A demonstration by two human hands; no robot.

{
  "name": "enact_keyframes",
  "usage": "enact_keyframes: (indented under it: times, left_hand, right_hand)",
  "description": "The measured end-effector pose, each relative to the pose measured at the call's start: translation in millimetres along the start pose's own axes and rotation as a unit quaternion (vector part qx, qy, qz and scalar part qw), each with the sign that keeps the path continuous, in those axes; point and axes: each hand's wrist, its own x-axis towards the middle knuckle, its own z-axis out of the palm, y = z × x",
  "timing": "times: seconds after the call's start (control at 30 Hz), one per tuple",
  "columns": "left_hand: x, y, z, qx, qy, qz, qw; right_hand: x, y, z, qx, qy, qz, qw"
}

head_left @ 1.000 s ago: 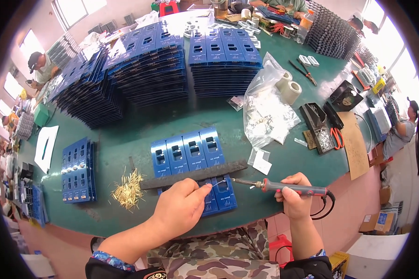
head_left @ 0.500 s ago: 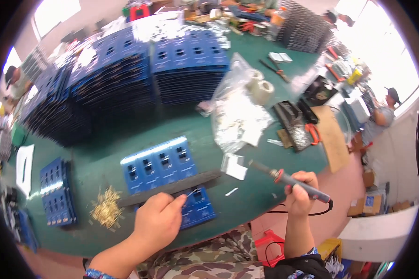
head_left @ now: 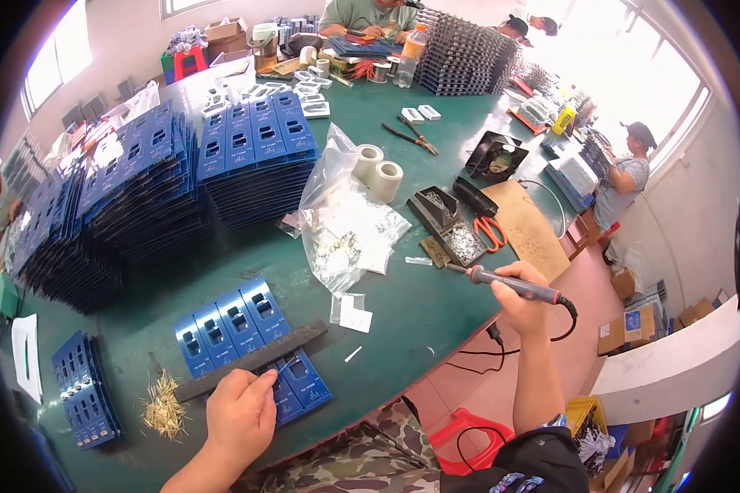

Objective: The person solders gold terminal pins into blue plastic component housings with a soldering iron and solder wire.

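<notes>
The left hand [head_left: 240,417] pinched a thin solder wire [head_left: 285,366] over the blue board panel [head_left: 251,338] on the bench [head_left: 403,304]. The right hand [head_left: 520,297], right of the panel, clamped a soldering iron [head_left: 510,283], tip raised toward the tip-cleaning tray [head_left: 450,230]; soldering seemed paused, needing the iron brought back to the joint.

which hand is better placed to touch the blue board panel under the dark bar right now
Left. The left hand rests at the blue board panel beside the dark bar; the right hand holds the soldering iron off past the table edge.

Bare green tabletop [head_left: 419,316] between your left hand [head_left: 240,419] and right hand [head_left: 520,296] gives you passage; the plastic bag [head_left: 345,222], the stacked blue boards [head_left: 259,164] and the tool tray [head_left: 448,226] block the far side.
</notes>
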Motion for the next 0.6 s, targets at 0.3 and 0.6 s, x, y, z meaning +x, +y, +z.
enact_keyframes:
  times: [0.3, 0.6]
  left_hand:
    - [1, -3, 1, 0.001, 0.01, 0.013, 1.0]
    - [-3, -2, -2, -0.015, 0.008, 0.012, 1.0]
  right_hand:
    - [9, -17, 1, -0.168, -0.132, -0.221, 0.951]
    - [-31, -7, -1, 0.462, -0.015, 0.116, 0.879]
